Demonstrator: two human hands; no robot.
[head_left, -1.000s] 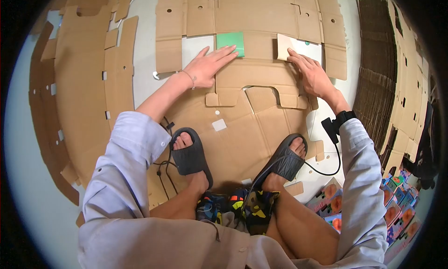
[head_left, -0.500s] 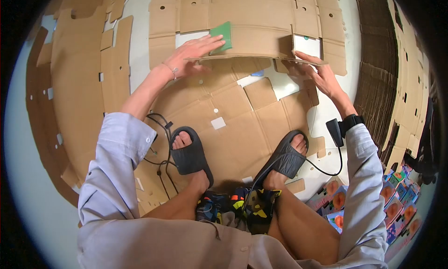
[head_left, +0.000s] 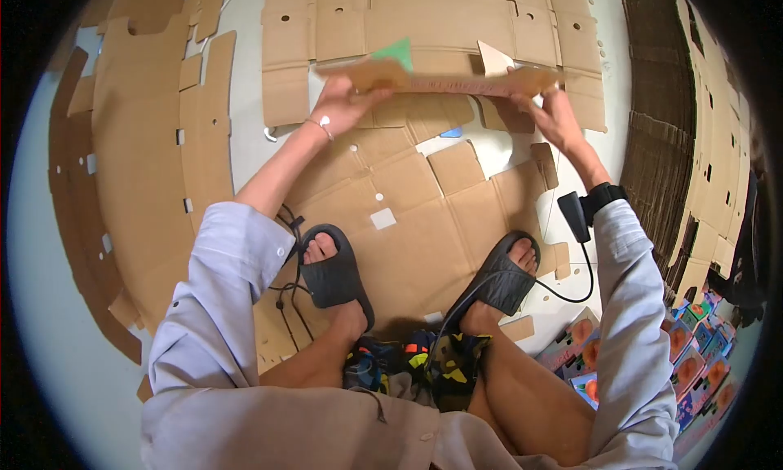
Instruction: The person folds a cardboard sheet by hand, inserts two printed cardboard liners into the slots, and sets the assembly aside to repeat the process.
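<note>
A large brown cardboard sheet (head_left: pixel 444 26) with small cut-outs lies on the floor ahead of me. Its near part is folded up into a narrow cardboard flap (head_left: pixel 461 85) with faint print along it, blurred at both ends. My left hand (head_left: pixel 347 107) grips the flap's left end, fingers partly behind it. At the right end, my right hand (head_left: pixel 556 118) holds the flap with thumb and fingers. A green triangular corner (head_left: pixel 396 52) sticks up behind the flap near my left hand, and a pale triangular tab (head_left: pixel 495 60) stands up near my right.
More flattened cardboard (head_left: pixel 367 193) lies under my sandals (head_left: pixel 333 266). Cardboard sheets (head_left: pixel 139 127) spread out at the left. A tall stack of cardboard (head_left: pixel 661 136) stands at the right, with colourful boxes (head_left: pixel 693 348) below it. A black cable (head_left: pixel 563 303) runs from my right wrist.
The near flap has tilted, so its printed face now shows. Both hands have shifted from its edge to a grip on its ends, and the green piece is more covered.
</note>
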